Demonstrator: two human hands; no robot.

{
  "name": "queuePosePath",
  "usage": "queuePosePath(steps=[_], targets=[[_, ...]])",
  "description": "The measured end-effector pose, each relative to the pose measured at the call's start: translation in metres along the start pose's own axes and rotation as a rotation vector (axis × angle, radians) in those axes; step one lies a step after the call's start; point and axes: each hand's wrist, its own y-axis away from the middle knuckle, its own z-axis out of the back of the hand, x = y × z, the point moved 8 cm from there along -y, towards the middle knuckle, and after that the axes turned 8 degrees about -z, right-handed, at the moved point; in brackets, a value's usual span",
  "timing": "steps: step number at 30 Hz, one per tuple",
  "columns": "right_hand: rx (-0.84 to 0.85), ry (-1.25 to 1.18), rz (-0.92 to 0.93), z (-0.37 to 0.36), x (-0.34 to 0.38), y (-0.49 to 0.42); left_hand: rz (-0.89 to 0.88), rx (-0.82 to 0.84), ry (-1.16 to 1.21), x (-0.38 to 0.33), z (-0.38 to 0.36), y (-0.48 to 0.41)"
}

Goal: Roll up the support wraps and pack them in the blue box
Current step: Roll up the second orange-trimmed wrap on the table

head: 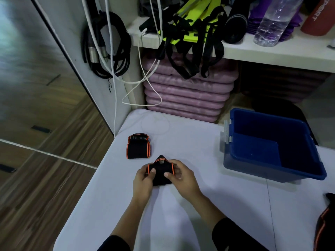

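Now the left hand (144, 175) and right hand (178, 175) both clenched the half-rolled wrap (161, 172) on the tabletop (199, 205); a loose thumb could have let it spring open.

"SPORT" on red bottle (318, 15)

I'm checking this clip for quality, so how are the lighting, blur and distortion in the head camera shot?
Head view: dim, bluish light; the blue box interior is dark with no visible contents. The wrap between the left hand and right hand is fairly sharp, its black fabric losing detail. Wide-angle bending curves the shelf edge; the floor at far left is smeared.
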Motion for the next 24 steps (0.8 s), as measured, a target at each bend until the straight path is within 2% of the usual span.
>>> queuePosePath(steps=[6, 10, 14, 19, 22, 24], targets=[[0.072, 0.041, 0.042, -0.075, 0.025, 0.004, -0.047, -0.225, -0.108, 0.004, 0.075, 0.002], [0.059, 0.099, 0.078, -0.097, 0.029, 0.005, -0.103, -0.256, -0.246, 0.001, 0.094, 0.002], [-0.008, 0.083, 0.138, -0.094, 0.030, 0.008, -0.174, -0.306, -0.258, -0.002, 0.101, 0.009], [-0.011, 0.019, 0.155, -0.090, 0.030, 0.015, -0.305, -0.259, -0.347, -0.002, 0.098, 0.016], [-0.019, 0.034, 0.177, -0.090, 0.031, 0.017, -0.328, -0.190, -0.374, -0.002, 0.095, 0.016], [-0.025, 0.078, 0.172, -0.092, 0.027, 0.015, -0.325, -0.121, -0.471, -0.001, 0.091, 0.014]])
